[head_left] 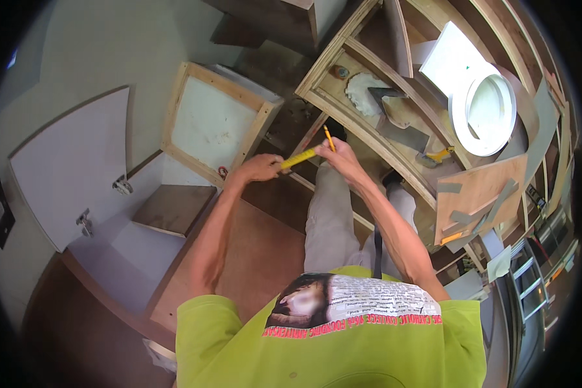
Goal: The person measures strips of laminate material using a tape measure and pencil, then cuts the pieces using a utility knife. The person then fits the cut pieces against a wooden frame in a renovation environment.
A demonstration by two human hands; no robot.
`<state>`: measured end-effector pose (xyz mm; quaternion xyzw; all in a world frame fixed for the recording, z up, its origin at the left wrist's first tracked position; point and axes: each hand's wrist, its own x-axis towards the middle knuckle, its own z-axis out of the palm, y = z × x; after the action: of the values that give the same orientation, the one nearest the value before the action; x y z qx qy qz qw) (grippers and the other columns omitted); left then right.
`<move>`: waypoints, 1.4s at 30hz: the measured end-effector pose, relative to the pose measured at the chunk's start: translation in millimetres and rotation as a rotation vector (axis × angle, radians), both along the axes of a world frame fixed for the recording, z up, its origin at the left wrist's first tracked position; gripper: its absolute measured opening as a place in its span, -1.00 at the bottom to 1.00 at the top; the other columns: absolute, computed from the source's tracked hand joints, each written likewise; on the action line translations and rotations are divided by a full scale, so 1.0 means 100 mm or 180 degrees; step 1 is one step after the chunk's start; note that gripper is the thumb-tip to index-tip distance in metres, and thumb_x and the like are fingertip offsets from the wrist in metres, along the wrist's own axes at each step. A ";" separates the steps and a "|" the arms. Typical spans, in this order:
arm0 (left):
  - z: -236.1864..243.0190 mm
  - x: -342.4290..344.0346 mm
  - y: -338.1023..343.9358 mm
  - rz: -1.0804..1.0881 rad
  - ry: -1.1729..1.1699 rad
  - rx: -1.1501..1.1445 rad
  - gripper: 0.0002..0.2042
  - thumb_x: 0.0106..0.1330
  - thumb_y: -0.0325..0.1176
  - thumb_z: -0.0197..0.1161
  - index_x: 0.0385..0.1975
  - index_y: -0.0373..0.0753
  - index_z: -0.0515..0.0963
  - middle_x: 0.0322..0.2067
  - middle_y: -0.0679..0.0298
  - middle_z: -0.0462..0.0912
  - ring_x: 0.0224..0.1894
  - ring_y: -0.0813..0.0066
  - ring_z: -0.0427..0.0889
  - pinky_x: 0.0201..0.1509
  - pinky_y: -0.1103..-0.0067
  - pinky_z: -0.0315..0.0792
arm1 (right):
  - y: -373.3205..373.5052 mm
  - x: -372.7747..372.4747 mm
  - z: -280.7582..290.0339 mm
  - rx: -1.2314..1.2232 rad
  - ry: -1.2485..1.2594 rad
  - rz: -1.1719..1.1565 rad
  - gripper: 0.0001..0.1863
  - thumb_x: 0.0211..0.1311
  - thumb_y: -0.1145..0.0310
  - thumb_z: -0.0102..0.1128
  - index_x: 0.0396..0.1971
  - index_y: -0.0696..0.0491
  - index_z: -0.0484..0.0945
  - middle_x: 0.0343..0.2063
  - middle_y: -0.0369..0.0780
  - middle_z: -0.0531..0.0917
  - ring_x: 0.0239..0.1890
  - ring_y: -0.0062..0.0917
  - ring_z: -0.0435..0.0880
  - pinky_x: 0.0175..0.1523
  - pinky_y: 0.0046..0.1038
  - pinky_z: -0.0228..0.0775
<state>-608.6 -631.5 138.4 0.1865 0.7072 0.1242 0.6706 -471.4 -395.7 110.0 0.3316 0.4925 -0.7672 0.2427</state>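
A yellow tape measure (297,159) stretches between my two hands, in front of my legs. Its left end is gripped in my left hand (260,167), whose fingers are closed. My right hand (341,160) pinches the other end, and a yellow pencil (328,137) sticks up from its fingers. Whether a tape case is inside either hand is hidden. Just beyond my left hand stands a wood-framed box with a pale panel (216,116). A small red object (223,172) sits at its lower corner, too small to name.
At left a white cabinet door (77,168) stands open on metal hinges over a white-lined compartment (132,258). A wooden frame (368,152) at right bears a broad scraper (404,134), a white round-holed piece (482,110) and a plywood board (475,194). Farther right is a ladder (530,284).
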 end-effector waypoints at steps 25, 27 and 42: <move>0.06 -3.78 -0.27 -0.2484 0.2080 -0.2954 -0.67 0.21 -0.18 0.05 -0.31 -0.22 0.71 -0.29 0.14 0.75 -0.16 0.20 0.74 -0.08 0.38 0.55 | 0.50 2.14 -1.03 0.1659 -0.1452 -0.0666 -0.67 0.30 0.13 0.19 -0.14 0.08 0.55 -0.31 -0.20 0.64 -0.21 -0.50 0.58 -0.05 -0.43 0.40; 0.08 -3.83 -0.20 -0.2423 0.1924 -0.3091 -0.66 0.22 -0.18 0.04 -0.29 -0.24 0.70 -0.26 0.12 0.75 -0.17 0.20 0.74 -0.09 0.38 0.55 | 0.42 2.05 -1.03 0.1597 -0.1484 -0.0605 -0.67 0.31 0.13 0.19 -0.13 0.08 0.55 -0.31 -0.19 0.64 -0.19 -0.49 0.59 -0.03 -0.43 0.39; -0.22 -4.14 -0.27 -0.2474 0.1634 -0.2131 -0.53 0.22 0.01 0.08 -0.44 -0.39 0.61 -0.49 0.08 0.69 -0.43 0.25 0.68 -0.35 0.27 0.46 | 0.17 1.30 -0.98 0.1208 -0.1205 -0.0785 -0.65 0.35 0.16 0.17 -0.05 0.11 0.52 -0.20 -0.18 0.64 -0.14 -0.48 0.60 0.00 -0.42 0.41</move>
<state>-1022.8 -658.2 116.0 0.2344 0.7276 -0.4115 0.4963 -341.5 -378.9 11.6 0.5657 0.5292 -0.6095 0.1689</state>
